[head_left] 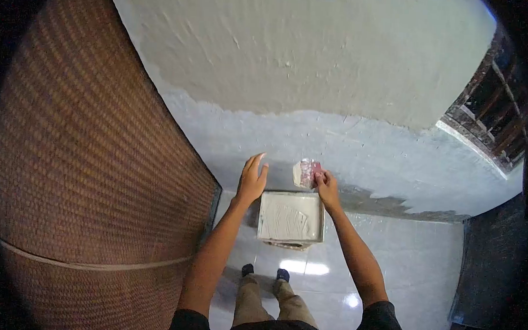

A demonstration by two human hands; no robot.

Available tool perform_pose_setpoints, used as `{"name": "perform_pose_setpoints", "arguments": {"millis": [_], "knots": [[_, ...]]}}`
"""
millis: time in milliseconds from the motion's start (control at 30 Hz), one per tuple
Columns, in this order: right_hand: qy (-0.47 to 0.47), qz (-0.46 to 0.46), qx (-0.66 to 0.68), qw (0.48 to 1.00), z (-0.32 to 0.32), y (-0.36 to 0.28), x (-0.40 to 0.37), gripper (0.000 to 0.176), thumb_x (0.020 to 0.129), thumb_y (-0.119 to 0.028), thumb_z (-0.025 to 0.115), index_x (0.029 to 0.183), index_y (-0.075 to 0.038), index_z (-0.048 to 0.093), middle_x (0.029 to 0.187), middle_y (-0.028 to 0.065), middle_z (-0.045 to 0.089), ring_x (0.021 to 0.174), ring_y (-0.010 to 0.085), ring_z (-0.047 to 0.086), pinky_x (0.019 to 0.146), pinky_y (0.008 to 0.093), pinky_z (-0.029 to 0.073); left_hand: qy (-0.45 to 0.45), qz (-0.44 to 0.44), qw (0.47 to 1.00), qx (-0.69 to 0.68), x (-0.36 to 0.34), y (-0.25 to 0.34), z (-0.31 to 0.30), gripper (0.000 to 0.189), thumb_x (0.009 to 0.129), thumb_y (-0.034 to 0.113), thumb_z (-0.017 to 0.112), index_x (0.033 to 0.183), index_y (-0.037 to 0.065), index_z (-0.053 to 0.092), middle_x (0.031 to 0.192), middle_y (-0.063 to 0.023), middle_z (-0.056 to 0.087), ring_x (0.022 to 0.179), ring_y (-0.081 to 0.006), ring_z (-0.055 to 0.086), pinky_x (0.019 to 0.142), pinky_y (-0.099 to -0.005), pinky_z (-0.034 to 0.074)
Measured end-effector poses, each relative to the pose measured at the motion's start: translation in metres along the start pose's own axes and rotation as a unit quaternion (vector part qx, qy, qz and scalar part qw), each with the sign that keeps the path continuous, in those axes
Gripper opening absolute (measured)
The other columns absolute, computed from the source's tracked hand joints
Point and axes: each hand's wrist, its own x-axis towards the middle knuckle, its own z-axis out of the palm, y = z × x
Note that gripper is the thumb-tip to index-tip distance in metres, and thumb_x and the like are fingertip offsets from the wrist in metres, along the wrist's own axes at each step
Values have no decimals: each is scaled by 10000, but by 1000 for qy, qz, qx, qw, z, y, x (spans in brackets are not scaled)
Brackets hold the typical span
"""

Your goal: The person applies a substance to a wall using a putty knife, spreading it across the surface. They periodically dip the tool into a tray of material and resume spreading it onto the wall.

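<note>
My right hand (327,187) grips a reddish putty scraper (307,173) by its edge, and pale putty is smeared over the blade's left side. Level with it, my left hand (252,179) is empty, its fingers extended and a little apart, near the wall. Between and below my hands stands a rectangular tray (263,217) of creamy putty (285,221), its surface marked with ridges. Ahead is the wall (265,133), whose upper part carries a wet, greyish-beige putty coat (291,61) with an uneven lower border.
A woven brown mat (95,159) rises along the left. At the upper right is a window with a barred frame (490,109). Shiny pale tiles (382,268) cover the floor, where my feet (282,274) stand behind the tray. A dark panel (484,260) stands at the right.
</note>
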Motion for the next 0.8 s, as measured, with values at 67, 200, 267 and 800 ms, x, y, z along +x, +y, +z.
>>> {"name": "perform_pose_setpoints", "arguments": {"millis": [67, 200, 267, 800], "knots": [[-2, 2, -4, 1000, -11, 74, -9, 290, 965, -135, 561, 1205, 26, 584, 865, 7, 629, 751, 72, 542, 680, 242, 456, -20, -46, 999, -10, -32, -25, 19, 367, 961, 185, 499, 1276, -3, 519, 1241, -213, 553, 1194, -376, 498, 1027, -421, 384], [-53, 76, -151, 984, -33, 155, -44, 229, 957, -104, 560, 1134, 28, 619, 956, 52, 675, 832, 106, 607, 752, 267, 499, -49, -148, 988, -3, -95, -75, 54, 367, 962, 184, 496, 1273, -9, 515, 1259, -219, 539, 1211, -380, 483, 1035, -426, 376], [-56, 91, -135, 985, -32, 197, -61, 224, 960, -104, 555, 1126, 28, 623, 950, 59, 679, 839, 123, 620, 770, 274, 503, -61, -188, 980, 3, -131, -100, 69, 379, 957, 181, 504, 1283, -11, 502, 1272, -225, 527, 1217, -386, 476, 1036, -434, 373], [-123, -55, -465, 875, 41, 292, -41, 254, 910, -154, 560, 1132, -122, 680, 899, 154, 689, 798, 351, 612, 700, 481, 440, -103, -339, 935, 10, -327, -229, 174, 510, 975, 234, 493, 1413, 8, 360, 1437, -222, 382, 1342, -378, 355, 1120, -450, 279]]}}
